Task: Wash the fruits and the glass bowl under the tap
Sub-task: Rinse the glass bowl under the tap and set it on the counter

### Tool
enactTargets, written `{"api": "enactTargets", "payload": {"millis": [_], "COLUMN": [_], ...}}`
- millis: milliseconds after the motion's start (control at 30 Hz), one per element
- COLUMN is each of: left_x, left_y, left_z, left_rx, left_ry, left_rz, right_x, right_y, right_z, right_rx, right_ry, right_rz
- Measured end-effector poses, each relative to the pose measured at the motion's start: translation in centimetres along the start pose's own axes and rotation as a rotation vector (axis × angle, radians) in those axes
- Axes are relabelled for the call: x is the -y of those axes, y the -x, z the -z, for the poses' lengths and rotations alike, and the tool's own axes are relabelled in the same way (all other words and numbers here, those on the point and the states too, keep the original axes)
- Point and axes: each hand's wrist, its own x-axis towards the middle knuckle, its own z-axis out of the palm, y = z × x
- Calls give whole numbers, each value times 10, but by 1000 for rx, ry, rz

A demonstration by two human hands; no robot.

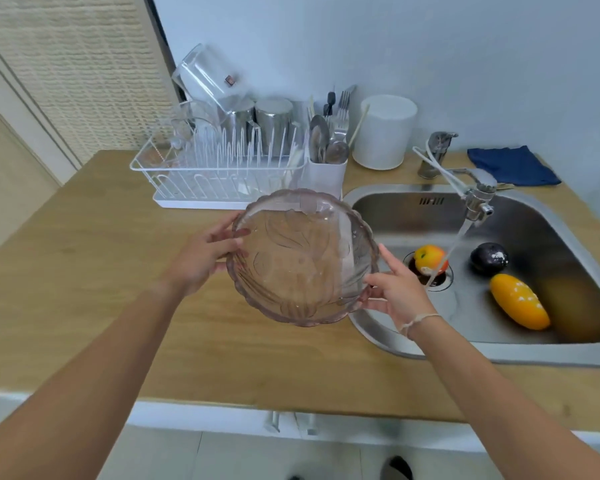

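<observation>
Both hands hold the glass bowl [303, 256] above the counter [101, 258], just left of the sink [534, 216]. The left hand [201, 259] grips the bowl's left rim; the right hand [397, 294] grips its right rim, fingers curled on the edge. Water runs from the tap [475, 199]. An apple [428, 258], a dark fruit [488, 258] and an orange fruit [518, 301] lie in the sink.

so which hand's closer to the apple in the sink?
Right. The right hand holds the glass bowl's right rim, just left of the apple at the drain. The left hand holds the opposite rim, over the counter.
</observation>
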Motion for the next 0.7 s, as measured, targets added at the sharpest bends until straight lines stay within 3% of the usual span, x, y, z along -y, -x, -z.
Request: {"api": "enactTargets", "payload": {"millis": [700], "left_x": [46], "left_y": [2], "left_z": [33], "left_rx": [-30], "left_ry": [165], "left_rz": [71], "right_x": [-6], "right_y": [-9], "right_z": [-42], "right_rx": [-74], "right_ry": [189], "right_rz": [64]}}
